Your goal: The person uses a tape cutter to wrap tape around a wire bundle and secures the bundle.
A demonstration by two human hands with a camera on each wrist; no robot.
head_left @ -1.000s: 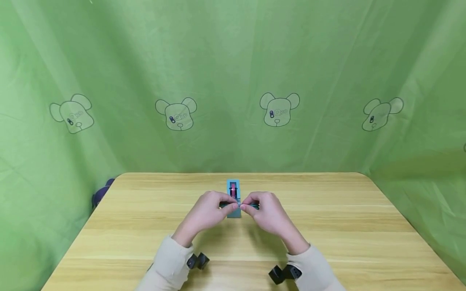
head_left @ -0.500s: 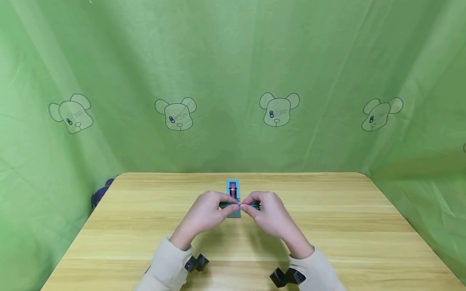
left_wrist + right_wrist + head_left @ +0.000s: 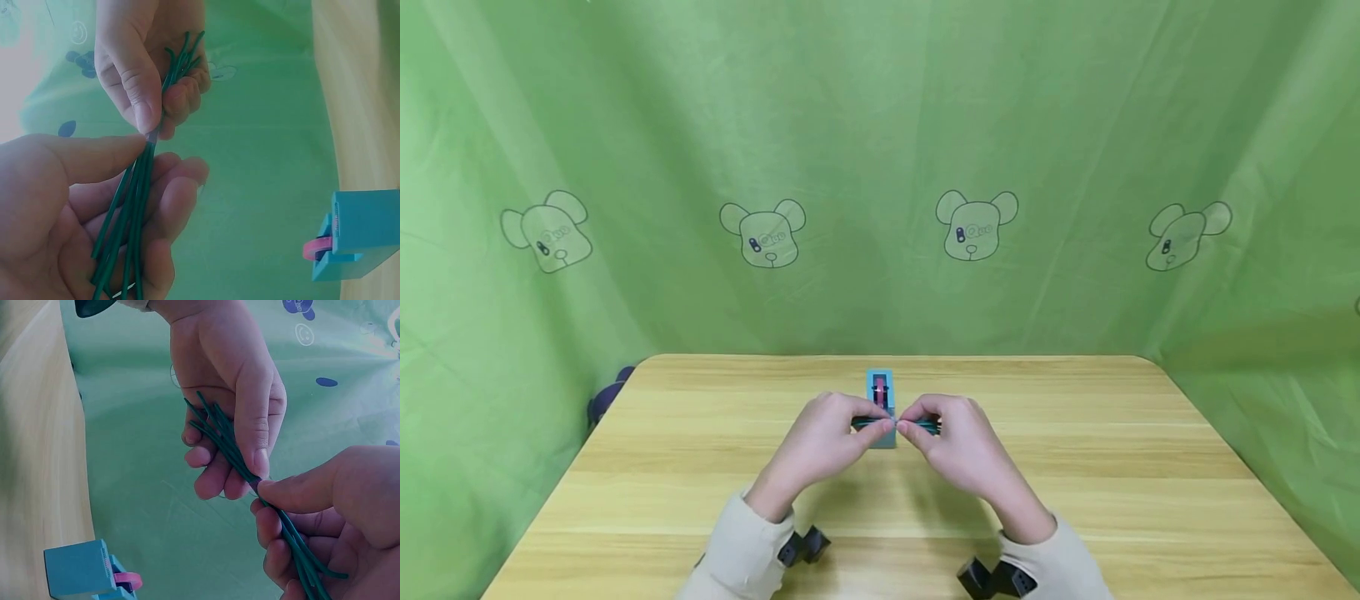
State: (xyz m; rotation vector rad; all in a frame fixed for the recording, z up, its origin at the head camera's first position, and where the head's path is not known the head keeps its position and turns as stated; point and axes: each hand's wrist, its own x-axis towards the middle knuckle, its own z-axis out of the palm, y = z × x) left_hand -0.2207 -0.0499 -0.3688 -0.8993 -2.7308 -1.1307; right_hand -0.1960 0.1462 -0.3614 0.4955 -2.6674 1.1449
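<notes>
A bundle of thin green wires point(image 3: 128, 212) with some bent ends lies across both hands, raised in front of the blue tape dispenser point(image 3: 881, 388). A narrow strip of clear, purplish tape point(image 3: 152, 135) sits around the middle of the bundle. On one side of this strip my left hand point(image 3: 829, 435) pinches the bundle between thumb and fingers. Close beside it, my right hand point(image 3: 957, 437) pinches the bundle from the other side, the two thumb tips almost meeting. In both wrist views the wire ends fan out over the curled fingers. The fingertips partly hide the tape.
The dispenser, with a pink roll point(image 3: 129, 580) in it, stands on the wooden table point(image 3: 1075, 483) just beyond the hands. Green curtain point(image 3: 880, 167) hangs behind and at both sides. A dark purple object point(image 3: 606, 400) shows past the table's left edge.
My right wrist has shifted slightly right and towards me, and more of the green wires shows beside the right hand. Both hands keep their pinch on the bundle; the dispenser stays put.
</notes>
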